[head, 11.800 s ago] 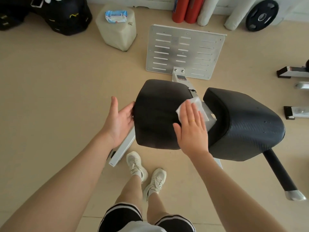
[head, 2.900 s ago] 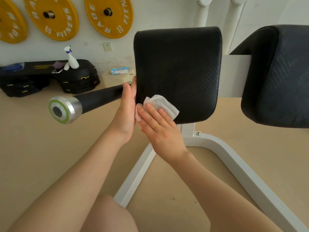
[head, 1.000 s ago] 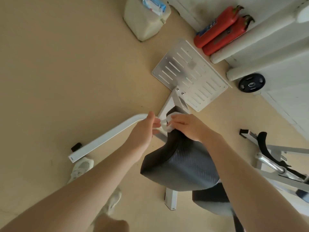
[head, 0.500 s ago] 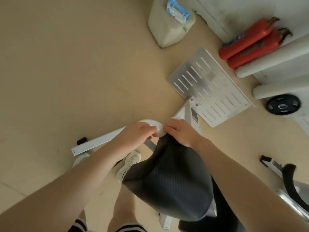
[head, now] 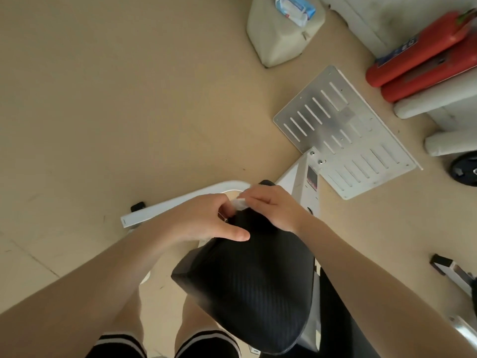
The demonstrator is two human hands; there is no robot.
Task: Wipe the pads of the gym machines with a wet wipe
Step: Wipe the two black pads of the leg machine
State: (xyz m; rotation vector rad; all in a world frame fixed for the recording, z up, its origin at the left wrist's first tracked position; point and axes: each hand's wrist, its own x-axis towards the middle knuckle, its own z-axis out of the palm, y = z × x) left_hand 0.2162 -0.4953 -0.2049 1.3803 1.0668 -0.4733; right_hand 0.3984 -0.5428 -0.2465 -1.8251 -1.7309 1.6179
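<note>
A black textured pad of a white-framed gym machine fills the lower middle of the head view, seen from above. At its far tip a small white wet wipe shows between my two hands. My left hand curls its fingers on the wipe, thumb lying on the pad. My right hand pinches the same wipe from the right, and most of the wipe is hidden by the fingers. A second black pad lies under my right forearm.
The machine's white frame runs left on the beige floor, and its slotted metal footplate lies beyond. A pack of wipes sits on a pale block. Red rollers, white rollers and a black weight plate line the right.
The view has tilted down and closer over the pad. Both hands stay together at the pad's far tip, working the wipe between their fingers, and the left thumb now rests on the pad.
</note>
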